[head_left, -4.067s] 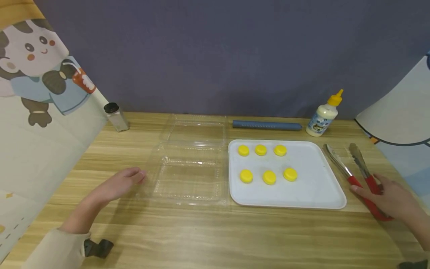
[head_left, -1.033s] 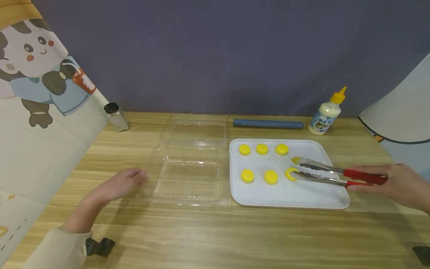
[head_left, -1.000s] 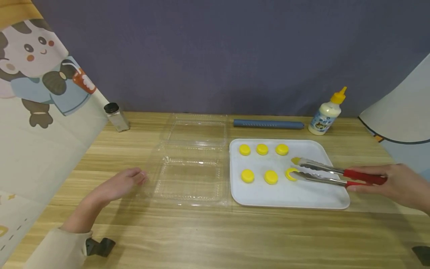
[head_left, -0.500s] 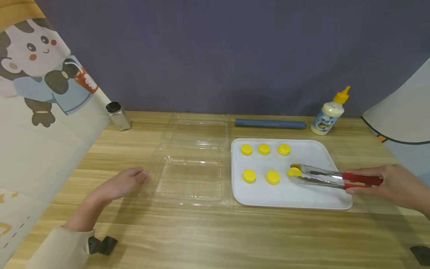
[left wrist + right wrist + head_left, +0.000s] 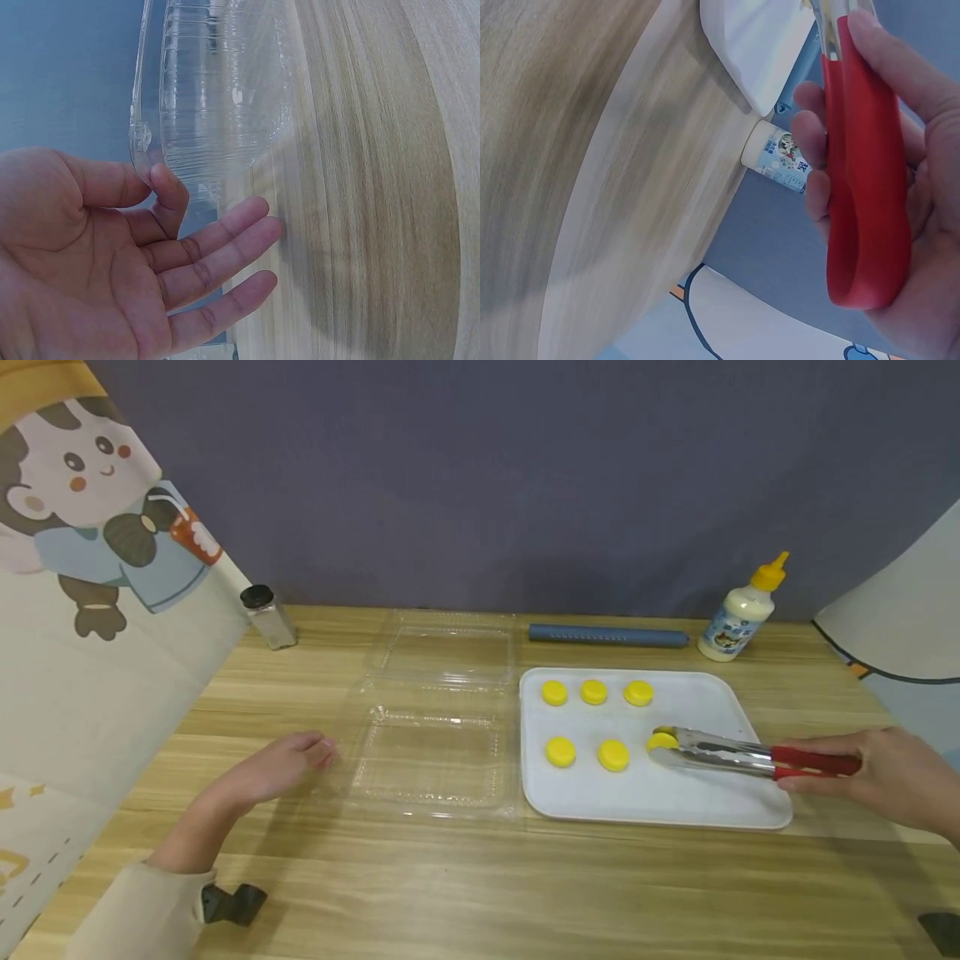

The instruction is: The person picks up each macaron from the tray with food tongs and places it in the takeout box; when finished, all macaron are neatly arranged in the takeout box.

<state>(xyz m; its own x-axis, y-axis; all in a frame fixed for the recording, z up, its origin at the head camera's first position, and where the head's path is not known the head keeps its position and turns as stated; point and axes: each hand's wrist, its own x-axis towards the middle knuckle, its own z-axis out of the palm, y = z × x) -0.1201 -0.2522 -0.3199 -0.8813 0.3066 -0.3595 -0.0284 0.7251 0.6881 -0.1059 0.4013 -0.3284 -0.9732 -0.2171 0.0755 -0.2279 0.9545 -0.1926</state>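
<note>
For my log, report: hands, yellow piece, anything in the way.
Right hand gripping tongs; left hand pinching clear container by rim. Tongs' tips around one yellow piece at tray; lift unclear. Two more yellow pieces between it and container.

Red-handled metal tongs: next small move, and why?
Probably a slight upward lift of the red-handled metal tongs: they flank the rightmost round yellow piece in the near row on the white rectangular tray, and the right hand holds them squeezed nearly shut. Firm contact is hard to confirm.
</note>
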